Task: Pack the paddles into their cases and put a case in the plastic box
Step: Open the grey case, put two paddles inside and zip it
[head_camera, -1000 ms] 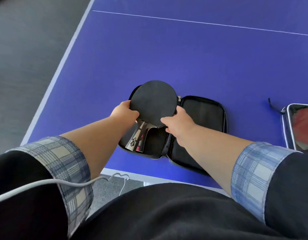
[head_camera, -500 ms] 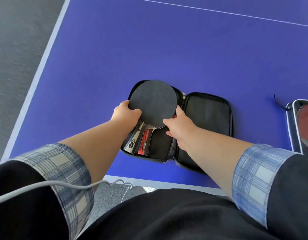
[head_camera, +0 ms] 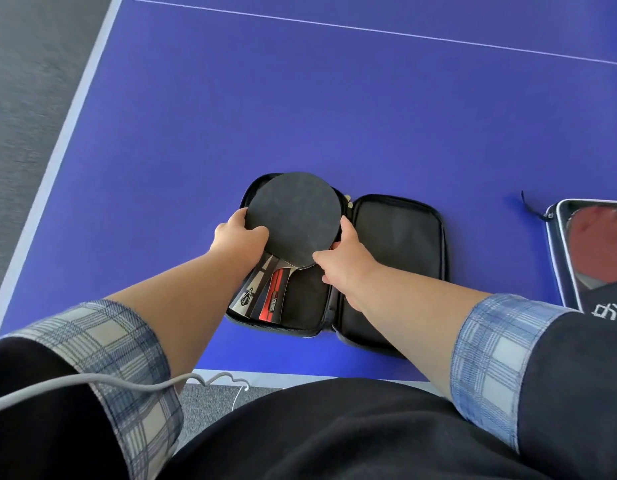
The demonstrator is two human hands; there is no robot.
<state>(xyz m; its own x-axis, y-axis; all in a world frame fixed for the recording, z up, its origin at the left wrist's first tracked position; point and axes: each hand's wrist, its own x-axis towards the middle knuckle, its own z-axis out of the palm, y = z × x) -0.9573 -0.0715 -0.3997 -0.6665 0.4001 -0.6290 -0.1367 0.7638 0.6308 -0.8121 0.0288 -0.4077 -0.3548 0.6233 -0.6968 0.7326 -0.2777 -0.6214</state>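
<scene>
Pinching opposite edges, left hand [head_camera: 239, 237] and right hand [head_camera: 341, 268] hold the paddle [head_camera: 293, 216] over the left half of the open case [head_camera: 400, 244]; set crooked, its rim could stop the case closing

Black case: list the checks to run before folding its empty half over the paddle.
1. Case lies open and flat on the table: ok.
2. Empty half free of objects: ok.
3. Handles inside the lower rim: ok.
4. Paddle blade seated within the upper rim: cannot tell; its top edge covers the rim.
5. Left hand and right hand off the paddle: not ok, both grip its edges.
6. Zipper track unobstructed all round: cannot tell.
</scene>
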